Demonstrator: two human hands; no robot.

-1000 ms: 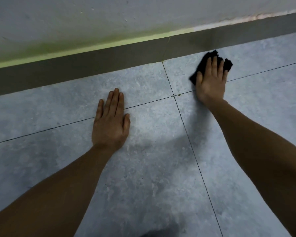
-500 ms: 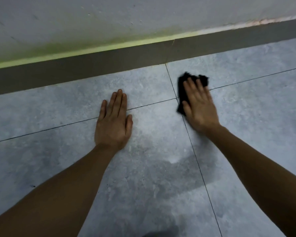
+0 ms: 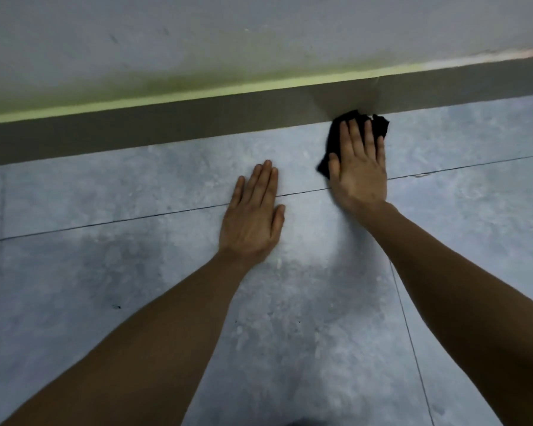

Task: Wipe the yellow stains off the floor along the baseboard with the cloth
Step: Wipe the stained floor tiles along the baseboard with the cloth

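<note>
A black cloth (image 3: pixel 331 139) lies on the grey tiled floor (image 3: pixel 105 272), its far edge touching the dark grey baseboard (image 3: pixel 166 124). My right hand (image 3: pixel 359 167) presses flat on the cloth, fingers together, covering most of it. My left hand (image 3: pixel 253 216) rests palm down on the bare floor a little to the left and nearer to me, holding nothing. A yellow-green band (image 3: pixel 136 101) runs along the top of the baseboard and fades up the wall. I see no distinct yellow stain on the floor tiles.
A grey wall (image 3: pixel 259 32) rises behind the baseboard. Thin dark grout lines (image 3: pixel 136 218) cross the floor. A few small dark specks (image 3: pixel 116 306) lie on the tile at the lower left.
My right hand has pushed the cloth away from me, from the grout line up against the baseboard. The view has shifted closer to the wall. My left hand stays flat on the floor.
</note>
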